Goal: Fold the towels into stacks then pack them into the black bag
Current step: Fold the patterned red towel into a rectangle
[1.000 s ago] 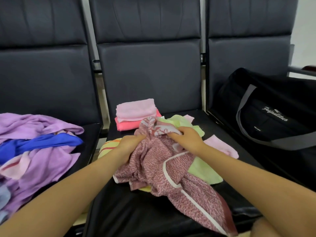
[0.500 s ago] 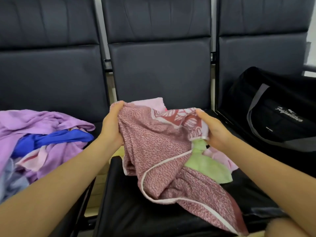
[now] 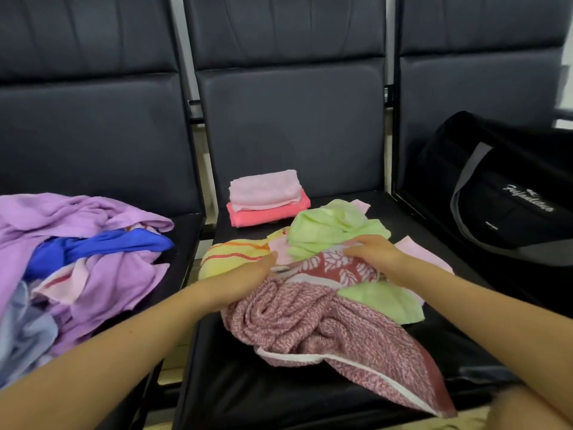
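A red-and-white patterned towel (image 3: 325,324) lies bunched on the middle seat (image 3: 279,395), its tail trailing toward the front right. My left hand (image 3: 251,274) grips its leaf-patterned top edge on the left. My right hand (image 3: 375,256) grips the same edge on the right. Under and behind it lie a light green towel (image 3: 328,228), a yellow striped towel (image 3: 229,256) and a pale pink one (image 3: 424,252). A folded stack sits at the seat's back: a pale pink towel (image 3: 263,189) on a coral one (image 3: 266,214). The black bag (image 3: 511,197) rests on the right seat.
A loose heap of purple towels (image 3: 93,274) with a blue cloth (image 3: 102,243) and a grey-blue one (image 3: 24,333) fills the left seat. Dark padded seat backs (image 3: 291,125) rise behind. Gaps with metal bars separate the seats.
Half a second ago both hands held the patterned towel stretched up in the air. Now they have come down and closer together, and the towel lies bunched on the seat.
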`<state>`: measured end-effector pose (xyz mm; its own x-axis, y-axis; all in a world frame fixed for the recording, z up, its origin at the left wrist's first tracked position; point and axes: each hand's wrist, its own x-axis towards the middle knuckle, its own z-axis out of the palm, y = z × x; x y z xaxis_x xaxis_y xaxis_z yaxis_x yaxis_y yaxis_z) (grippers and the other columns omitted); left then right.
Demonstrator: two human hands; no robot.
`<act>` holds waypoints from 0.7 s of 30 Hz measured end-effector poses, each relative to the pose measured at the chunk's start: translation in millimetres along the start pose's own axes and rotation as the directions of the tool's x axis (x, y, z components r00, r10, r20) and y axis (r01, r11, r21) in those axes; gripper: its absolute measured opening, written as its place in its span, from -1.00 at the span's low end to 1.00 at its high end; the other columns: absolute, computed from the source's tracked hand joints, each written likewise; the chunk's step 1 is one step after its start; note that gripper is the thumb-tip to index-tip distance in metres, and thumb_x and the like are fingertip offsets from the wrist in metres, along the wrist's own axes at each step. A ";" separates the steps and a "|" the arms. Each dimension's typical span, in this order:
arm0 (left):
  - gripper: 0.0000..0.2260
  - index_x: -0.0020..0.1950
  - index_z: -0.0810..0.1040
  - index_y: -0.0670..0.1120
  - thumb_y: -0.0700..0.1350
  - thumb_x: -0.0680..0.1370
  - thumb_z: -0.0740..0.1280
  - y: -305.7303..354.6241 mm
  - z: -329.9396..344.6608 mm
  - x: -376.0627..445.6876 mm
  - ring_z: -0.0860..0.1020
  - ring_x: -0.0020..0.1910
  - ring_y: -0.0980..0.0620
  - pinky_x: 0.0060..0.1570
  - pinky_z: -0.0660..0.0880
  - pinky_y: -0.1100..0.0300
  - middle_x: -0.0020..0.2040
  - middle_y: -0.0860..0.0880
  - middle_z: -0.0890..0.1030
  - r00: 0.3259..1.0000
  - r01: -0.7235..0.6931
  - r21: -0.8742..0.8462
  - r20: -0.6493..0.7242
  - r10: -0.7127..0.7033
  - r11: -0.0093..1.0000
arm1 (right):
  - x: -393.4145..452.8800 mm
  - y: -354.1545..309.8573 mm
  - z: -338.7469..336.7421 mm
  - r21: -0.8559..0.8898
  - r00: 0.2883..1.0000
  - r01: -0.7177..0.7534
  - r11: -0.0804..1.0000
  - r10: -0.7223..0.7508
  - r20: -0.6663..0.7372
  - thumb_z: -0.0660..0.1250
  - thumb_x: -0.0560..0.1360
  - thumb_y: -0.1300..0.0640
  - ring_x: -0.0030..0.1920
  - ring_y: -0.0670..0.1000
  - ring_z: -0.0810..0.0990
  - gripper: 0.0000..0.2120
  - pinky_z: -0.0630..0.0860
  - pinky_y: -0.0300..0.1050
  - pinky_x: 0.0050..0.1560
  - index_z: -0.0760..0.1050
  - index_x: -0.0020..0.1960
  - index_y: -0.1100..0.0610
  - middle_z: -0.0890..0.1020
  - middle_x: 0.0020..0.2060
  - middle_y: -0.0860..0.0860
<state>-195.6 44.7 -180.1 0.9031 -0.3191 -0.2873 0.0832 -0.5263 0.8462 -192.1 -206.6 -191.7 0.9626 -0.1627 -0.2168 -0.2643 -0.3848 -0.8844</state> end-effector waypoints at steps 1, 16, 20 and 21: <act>-0.75 0.15 0.48 0.08 0.08 0.67 0.04 1.8 -2.0 4.1 0.48 0.02 0.20 -0.19 0.31 0.57 -0.01 0.16 0.54 0.999 -0.002 0.039 -0.042 0.004 0.999 | -0.5 1.1 0.0 -0.016 1.000 0.004 1.000 -0.005 -0.005 0.36 0.52 0.14 -0.15 0.01 0.61 -0.86 0.56 -0.20 -0.13 0.54 0.04 0.19 0.63 -0.15 0.05; -0.82 -0.12 0.69 -0.09 0.01 0.48 0.40 -2.0 -7.9 29.3 0.54 -0.08 0.13 -0.12 0.44 0.28 -0.12 0.06 0.65 0.997 -0.003 0.224 -0.077 0.021 0.975 | -14.1 -13.0 -16.5 0.177 0.907 0.389 0.904 -0.343 -0.243 0.35 0.53 0.16 -0.18 -0.09 0.63 -0.91 0.57 -0.29 -0.22 0.60 -0.09 0.00 0.65 -0.18 -0.06; -0.81 -0.12 0.71 -0.11 0.01 0.44 0.45 -6.4 -11.4 33.1 0.58 0.05 -0.01 0.22 0.46 0.01 -0.05 -0.03 0.68 0.991 0.033 0.069 -0.132 -0.024 0.997 | -12.2 -19.8 -21.1 0.276 0.899 0.418 0.865 -0.352 -0.260 0.35 0.53 0.14 -0.09 0.00 0.66 -0.91 0.60 -0.09 -0.06 0.61 0.00 0.04 0.68 -0.10 0.02; -0.80 -0.10 0.71 -0.11 0.01 0.45 0.44 -7.8 -10.9 34.0 0.58 0.06 -0.01 0.22 0.46 0.01 -0.03 -0.02 0.68 0.991 0.016 0.082 -0.133 -0.005 0.997 | -11.5 -19.9 -20.5 0.297 0.904 0.411 0.862 -0.343 -0.256 0.35 0.53 0.14 -0.08 0.01 0.66 -0.91 0.60 -0.07 -0.05 0.61 0.00 0.04 0.68 -0.10 0.02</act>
<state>-160.9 46.6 -191.6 0.9506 -0.2088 -0.2296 0.0632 -0.5940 0.8020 -199.1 -215.7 -163.1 0.9452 -0.2472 0.2133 0.1862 -0.1283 -0.9741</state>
